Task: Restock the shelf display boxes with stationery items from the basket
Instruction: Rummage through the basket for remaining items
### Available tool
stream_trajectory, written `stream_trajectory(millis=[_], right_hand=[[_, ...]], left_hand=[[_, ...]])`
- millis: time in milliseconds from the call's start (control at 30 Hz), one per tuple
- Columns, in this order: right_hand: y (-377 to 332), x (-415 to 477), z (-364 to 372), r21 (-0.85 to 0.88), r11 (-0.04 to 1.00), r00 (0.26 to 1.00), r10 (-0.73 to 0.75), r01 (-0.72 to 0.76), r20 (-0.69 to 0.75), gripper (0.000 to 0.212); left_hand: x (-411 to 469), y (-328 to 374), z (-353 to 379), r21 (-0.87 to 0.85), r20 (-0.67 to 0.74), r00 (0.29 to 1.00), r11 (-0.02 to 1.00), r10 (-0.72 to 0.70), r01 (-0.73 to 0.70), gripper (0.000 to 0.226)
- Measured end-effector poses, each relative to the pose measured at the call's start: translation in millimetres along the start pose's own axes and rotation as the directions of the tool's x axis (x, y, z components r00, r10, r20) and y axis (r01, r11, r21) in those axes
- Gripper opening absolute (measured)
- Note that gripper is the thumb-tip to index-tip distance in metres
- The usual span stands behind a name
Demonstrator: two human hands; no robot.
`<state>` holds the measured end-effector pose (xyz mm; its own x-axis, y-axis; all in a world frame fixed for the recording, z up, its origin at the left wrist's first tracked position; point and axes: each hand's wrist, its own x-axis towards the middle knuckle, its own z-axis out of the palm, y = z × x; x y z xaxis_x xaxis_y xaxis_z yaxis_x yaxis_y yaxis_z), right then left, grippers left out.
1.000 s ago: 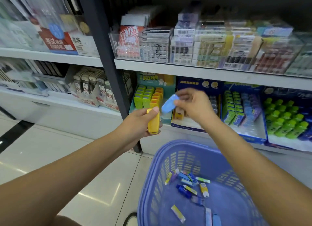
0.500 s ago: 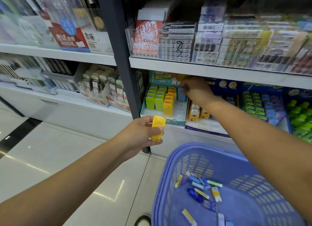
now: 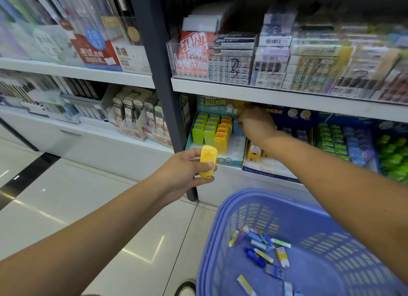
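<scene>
A shop aisle: white shelves packed with stationery, above a pale tiled floor. In the teal box on the lower shelf, the blue piece now sits at the back of the right-hand column. It is just beside the orange row, with the green rows further left.

A second ago the right hand held that piece in the air in front of the shelf. Now the hand reaches in under the upper shelf, fingers curled down onto the piece. It seems to pinch the top, though the knuckles hide the contact. This piece looks as good as placed, starting a column that is otherwise bare tray.

The left hand waits near the front of the box, much as before. Its fingers and thumb are wrapped round a yellow piece, held upright and probably next to go in.

Below, the basket holds a scatter of small packets, so plenty of restocking remains.
</scene>
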<state>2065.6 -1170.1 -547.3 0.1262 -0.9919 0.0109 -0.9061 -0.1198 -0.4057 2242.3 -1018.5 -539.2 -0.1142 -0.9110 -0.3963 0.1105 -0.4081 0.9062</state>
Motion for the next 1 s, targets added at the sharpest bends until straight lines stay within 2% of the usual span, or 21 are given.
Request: stream_trajectory(millis=[100,167,233,267,333,367,400,467,500,533,600,633,700,800,1000], right_hand=[[-3,-6,-6,-0.103,0.994,0.999,-0.029,0.031,0.024,0.023],[-8,-18,-14,-0.139,0.985,0.994,-0.106,0.105,0.003,0.027],[-14,-39,-17,0.058,0.982,0.981,-0.176,0.181,-0.077,0.029],[-18,-53,-17,0.259,0.942,0.977,-0.194,0.211,-0.091,0.028],[-26,-79,-16,0.645,0.746,0.967,-0.250,0.165,0.042,0.026],[-27,-87,-14,0.717,0.682,0.954,-0.288,0.143,0.084,0.023],[-27,-91,-12,0.723,0.672,0.948,-0.310,0.161,0.077,0.019],[-25,-90,-9,0.685,0.693,0.956,-0.294,0.223,-0.014,0.016],[-24,-87,-8,0.647,0.718,0.959,-0.271,0.255,-0.078,0.016],[-21,-84,-5,0.593,0.751,0.956,-0.257,0.291,-0.143,0.016],[-18,-79,3,0.421,0.835,0.933,-0.280,0.353,-0.227,0.019],[-15,-78,8,0.328,0.867,0.921,-0.310,0.376,-0.237,0.021],[-10,-76,18,0.202,0.895,0.907,-0.353,0.399,-0.228,0.024],[-5,-74,28,0.180,0.897,0.902,-0.359,0.404,-0.239,0.024],[-5,-78,37,0.174,0.877,0.880,-0.400,0.448,-0.255,0.023]], left_hand=[[-1,3,0,0.038,-0.052,0.998,0.999,0.023,-0.021,0.017],[-1,2,0,0.075,-0.080,0.996,0.997,0.030,-0.024,0.019],[1,1,0,0.094,-0.100,0.994,0.995,0.054,-0.044,0.021],[3,1,1,0.090,-0.103,0.991,0.993,0.080,-0.071,0.020],[7,1,3,0.076,-0.093,0.986,0.989,0.137,-0.130,0.019],[8,2,4,0.077,-0.081,0.983,0.985,0.162,-0.155,0.019],[11,3,5,0.086,-0.070,0.980,0.980,0.184,-0.178,0.020],[15,5,8,0.148,-0.067,0.973,0.966,0.222,-0.210,0.023],[18,4,8,0.257,-0.077,0.963,0.938,0.258,-0.231,0.024],[21,4,7,0.433,-0.078,0.949,0.868,0.305,-0.244,0.028],[28,-1,4,0.783,-0.016,0.941,0.589,0.339,-0.199,0.041],[31,-4,3,0.882,0.016,0.950,0.443,0.311,-0.159,0.048],[36,-9,-1,0.956,0.064,0.969,0.265,0.240,-0.128,0.057],[43,-11,-5,0.977,0.127,0.978,0.147,0.168,-0.152,0.061],[51,-12,-4,0.984,0.143,0.980,0.091,0.138,-0.156,0.060]])
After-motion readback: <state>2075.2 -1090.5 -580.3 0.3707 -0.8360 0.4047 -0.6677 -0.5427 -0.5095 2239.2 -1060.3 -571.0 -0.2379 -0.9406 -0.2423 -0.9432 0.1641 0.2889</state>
